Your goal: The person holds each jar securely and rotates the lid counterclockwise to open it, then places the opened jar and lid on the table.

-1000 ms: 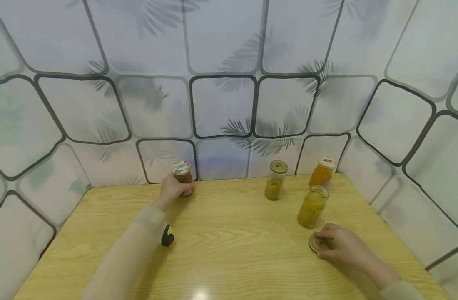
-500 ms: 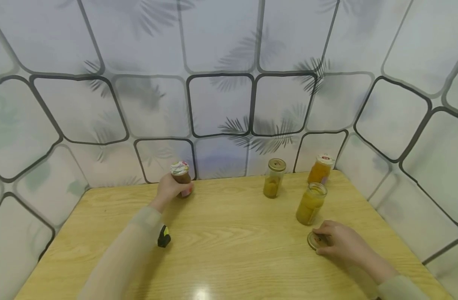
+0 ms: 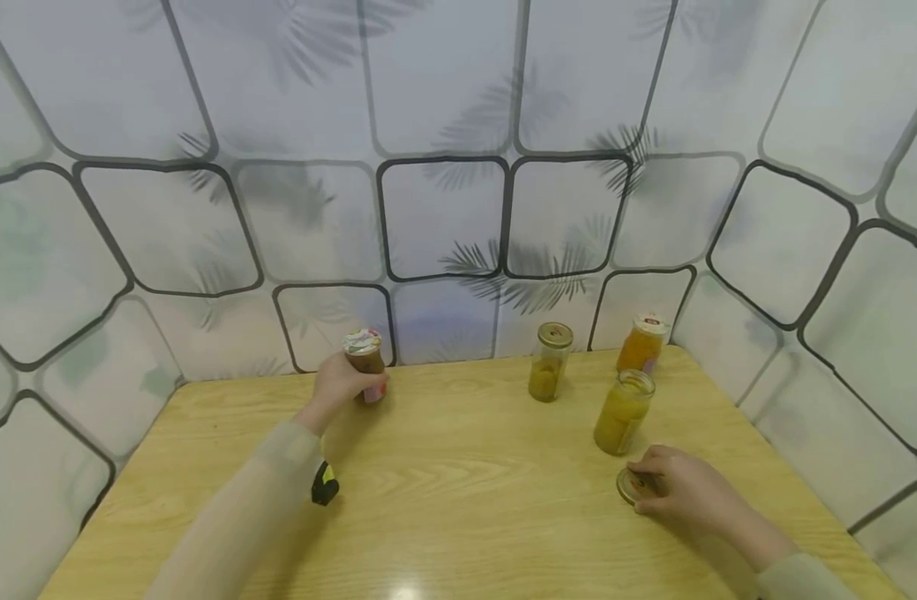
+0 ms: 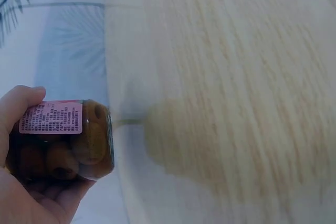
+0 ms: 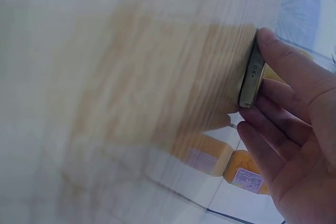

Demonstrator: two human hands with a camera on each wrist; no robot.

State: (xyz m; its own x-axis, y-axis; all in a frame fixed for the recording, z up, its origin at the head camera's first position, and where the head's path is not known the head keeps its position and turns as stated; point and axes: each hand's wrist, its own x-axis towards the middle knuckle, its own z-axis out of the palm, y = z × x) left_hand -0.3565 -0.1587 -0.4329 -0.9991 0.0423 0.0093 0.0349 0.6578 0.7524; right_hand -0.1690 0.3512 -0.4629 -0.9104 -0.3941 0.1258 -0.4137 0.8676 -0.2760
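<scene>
The step in hand seemed to be handling a jar and a lid at once: the left hand (image 3: 342, 385) gripped the brown jar (image 3: 364, 360) at the far left of the tabletop (image 3: 466, 508), and the right hand (image 3: 685, 492) pinched the metal lid (image 3: 633, 487) at the near right, near the open jar (image 3: 619, 421). The next move seemed to call for a steady grip on both. The left wrist view showed the pink label (image 4: 51, 118) legibly facing out, barely readable in the head view, which alone showed the patterned cap (image 3: 363, 340).
</scene>
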